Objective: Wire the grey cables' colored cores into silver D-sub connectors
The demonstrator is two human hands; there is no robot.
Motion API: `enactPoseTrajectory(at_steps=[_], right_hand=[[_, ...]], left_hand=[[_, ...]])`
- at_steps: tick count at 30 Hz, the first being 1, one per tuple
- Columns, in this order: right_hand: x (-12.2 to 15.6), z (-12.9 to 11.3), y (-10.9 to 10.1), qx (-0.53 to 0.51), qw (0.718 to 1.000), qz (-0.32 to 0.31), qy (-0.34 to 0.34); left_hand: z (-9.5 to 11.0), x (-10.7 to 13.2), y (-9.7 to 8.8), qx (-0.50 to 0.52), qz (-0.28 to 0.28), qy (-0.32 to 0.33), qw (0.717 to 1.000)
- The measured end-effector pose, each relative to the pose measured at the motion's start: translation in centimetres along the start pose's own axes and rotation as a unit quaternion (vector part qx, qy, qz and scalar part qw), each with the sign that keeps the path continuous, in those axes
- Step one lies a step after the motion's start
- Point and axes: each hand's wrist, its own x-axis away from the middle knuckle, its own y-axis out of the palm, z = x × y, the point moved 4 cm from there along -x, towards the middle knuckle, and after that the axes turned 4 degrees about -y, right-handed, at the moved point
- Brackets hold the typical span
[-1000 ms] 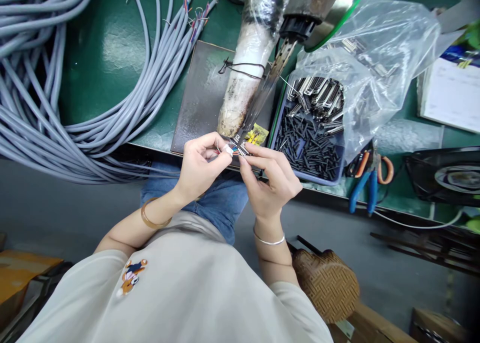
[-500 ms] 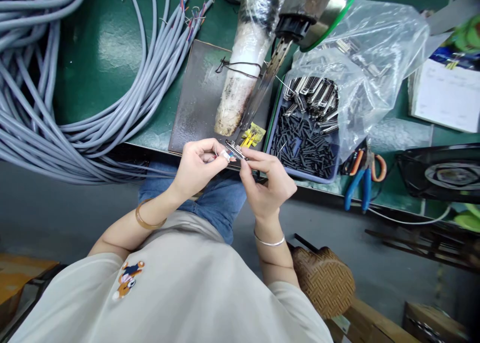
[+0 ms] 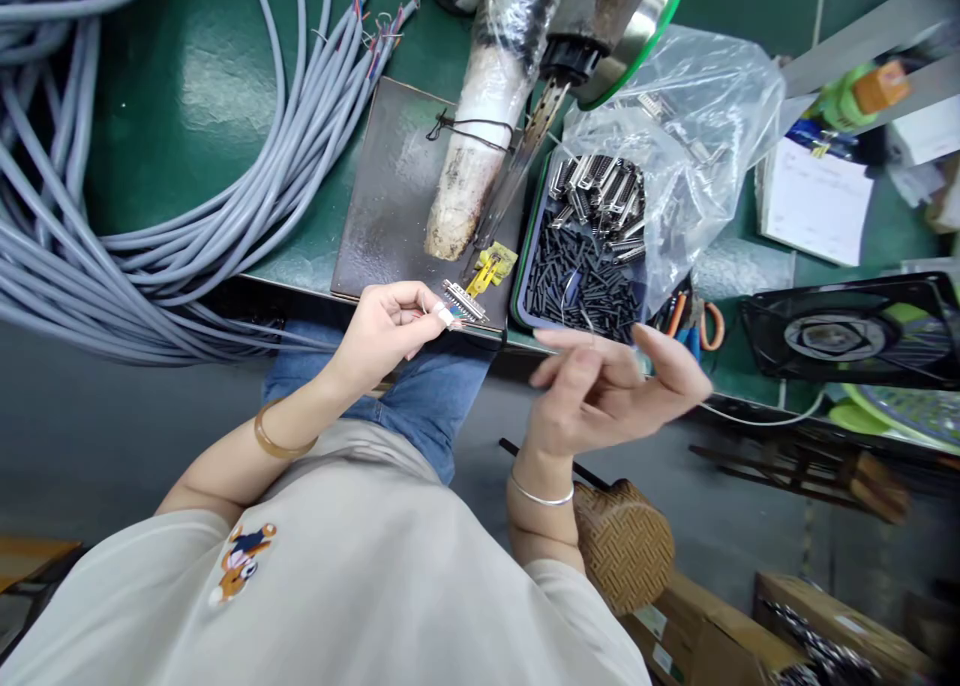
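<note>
My left hand (image 3: 390, 328) is closed in a pinch at the board's front edge, on a cable end whose thin coloured wires (image 3: 454, 316) show at the fingertips. Something white sits at the fingertips; whether tape or sleeve I cannot tell. Against those wires lies a metal multi-pin connector (image 3: 466, 300), beside a yellow clip-like piece (image 3: 490, 270) on the dark board (image 3: 397, 166). Off to the right, my right hand (image 3: 611, 381) is open, slightly blurred, fingers apart, in front of the blue tray (image 3: 525, 301). Short black tubes (image 3: 574, 284) and several metal connectors (image 3: 604, 191) fill that tray.
A soldering iron (image 3: 525, 156) and a white wrapped tube (image 3: 480, 151) hang over the board. Grey cables (image 3: 247, 206) cover the left. At right are a plastic bag (image 3: 697, 136), pliers (image 3: 709, 326), a black fan (image 3: 840, 336) and paper (image 3: 821, 201). A stool (image 3: 626, 546) stands below.
My right hand has let go of the connector and moved right, its fingers spreading near the tray. My left hand keeps its pinch beside the connector. The view has shifted a little to the right.
</note>
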Motion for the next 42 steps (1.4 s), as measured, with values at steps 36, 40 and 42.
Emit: enactPoseTrajectory(at_steps=[36,40,42], right_hand=[[0.6,1.9,4.0,-0.018,0.979,-0.202,-0.008],[0.5,2.2,4.1,-0.023,0.979,-0.202,-0.004],[0.5,2.4,4.2,-0.029,0.979,-0.203,-0.001]], left_hand=[[0.4,-1.5,0.1,-0.018,0.024,0.035,0.999],[0.6,-1.7,0.1,-0.015,0.028,0.038,0.999],[0.6,-1.7,0.2,-0.013,0.028,0.037,0.999]])
